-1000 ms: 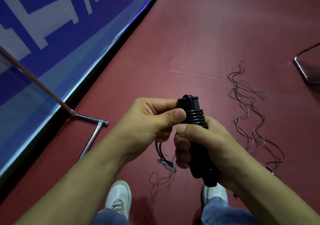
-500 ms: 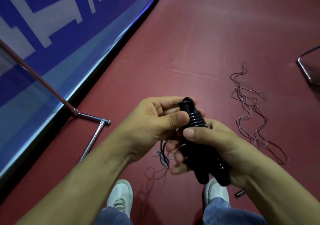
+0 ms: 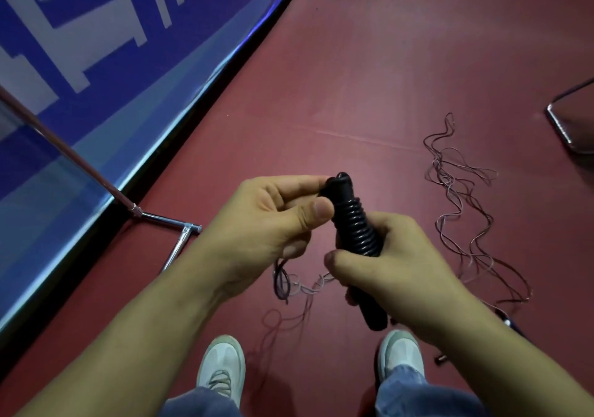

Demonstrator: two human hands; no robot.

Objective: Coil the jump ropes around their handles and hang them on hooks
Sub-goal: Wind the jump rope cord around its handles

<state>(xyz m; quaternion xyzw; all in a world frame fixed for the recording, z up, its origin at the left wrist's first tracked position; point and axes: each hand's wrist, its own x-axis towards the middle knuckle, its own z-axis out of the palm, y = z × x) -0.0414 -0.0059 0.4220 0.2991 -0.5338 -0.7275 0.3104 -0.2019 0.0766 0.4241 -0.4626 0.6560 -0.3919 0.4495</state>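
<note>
Winding the cord onto the paired black handles is the step in hand. The right hand is gripping the lower half of the handles, with its fingers wrapping fully round them and its thumb lying across the front. The butt end is projecting below the heel of this hand, and the wound upper end is projecting above its thumb.

The left hand is working at that upper end with its fingers curled. Its thumb tip and forefinger are closing against the top turns. The thin cord is hanging out from under its palm in a short loose loop, so the cord is judged to be running through those fingers. Close turns are covering the upper part of the handles, and only a short tail is appearing to remain.

The next move is calling for the left hand to carry the tail round the handles under light tension, while the right hand is holding them steady, and then to secure the end so the coil is not springing loose.

A second jump rope is lying uncoiled on the red floor, well apart beyond the right hand. No hook is showing in view.
</note>
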